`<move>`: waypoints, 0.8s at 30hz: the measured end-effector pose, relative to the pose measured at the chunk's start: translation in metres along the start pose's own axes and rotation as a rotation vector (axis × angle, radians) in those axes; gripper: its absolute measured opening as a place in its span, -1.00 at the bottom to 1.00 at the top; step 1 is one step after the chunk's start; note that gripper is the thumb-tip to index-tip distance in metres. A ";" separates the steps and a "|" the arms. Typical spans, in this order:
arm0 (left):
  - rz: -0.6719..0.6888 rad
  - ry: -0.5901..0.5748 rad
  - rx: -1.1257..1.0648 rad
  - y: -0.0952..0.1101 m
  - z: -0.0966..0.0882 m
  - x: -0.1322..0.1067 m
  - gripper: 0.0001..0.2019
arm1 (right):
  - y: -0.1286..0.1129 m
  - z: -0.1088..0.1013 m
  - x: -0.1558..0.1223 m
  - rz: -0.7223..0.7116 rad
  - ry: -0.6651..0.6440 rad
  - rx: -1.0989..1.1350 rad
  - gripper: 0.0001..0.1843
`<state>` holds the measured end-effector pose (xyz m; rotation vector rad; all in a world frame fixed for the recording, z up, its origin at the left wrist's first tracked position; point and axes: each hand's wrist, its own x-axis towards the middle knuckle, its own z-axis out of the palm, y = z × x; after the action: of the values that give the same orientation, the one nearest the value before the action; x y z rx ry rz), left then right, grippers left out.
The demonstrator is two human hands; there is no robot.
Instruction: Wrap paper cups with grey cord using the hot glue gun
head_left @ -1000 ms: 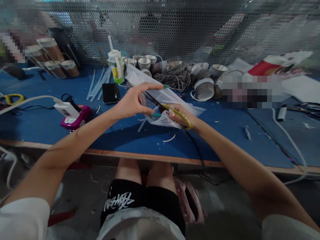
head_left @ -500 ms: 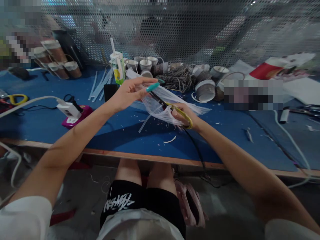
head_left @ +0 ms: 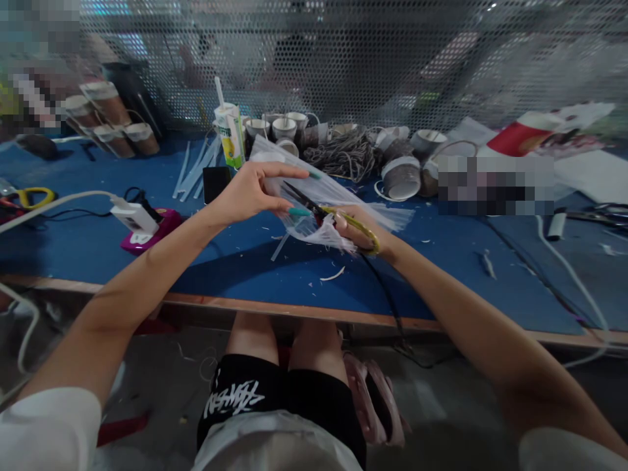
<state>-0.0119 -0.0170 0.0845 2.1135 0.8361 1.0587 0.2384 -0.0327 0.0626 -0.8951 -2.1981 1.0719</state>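
My right hand (head_left: 357, 227) is wrapped around yellow-handled scissors (head_left: 360, 233), whose dark blades point left and up, slightly apart. A bundle of thin, clear plastic strips, partly in filmy wrapping (head_left: 338, 191), lies behind and under both hands. Part of the crumpled film is bunched against my right fingers. My left hand (head_left: 255, 190) is just left of the blades, thumb and forefinger spread wide, with long teal nails. The thumb's nail is close to the blades; whether it touches them I cannot tell. My other left fingers are hidden.
A drink carton with a straw (head_left: 229, 134), white-rimmed rolls (head_left: 284, 127) and a tangle of grey cords (head_left: 346, 154) stand at the back. At left are a black phone (head_left: 216, 183), a purple device with a charger (head_left: 152, 229) and cables. Plastic scraps litter the blue table (head_left: 275, 281).
My left thumb has moved down and away from the forefinger, so the fingers now spread apart. The scissors' blades show more plainly between them. My right hand has barely moved.
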 end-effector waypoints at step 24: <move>-0.002 0.005 -0.085 0.004 0.021 -0.004 -0.18 | 0.008 0.011 0.007 -0.024 0.068 0.112 -0.19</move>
<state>0.0051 -0.0280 0.0755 2.0399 0.7823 1.0803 0.2294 -0.0291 0.0511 -0.8411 -2.0668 1.1243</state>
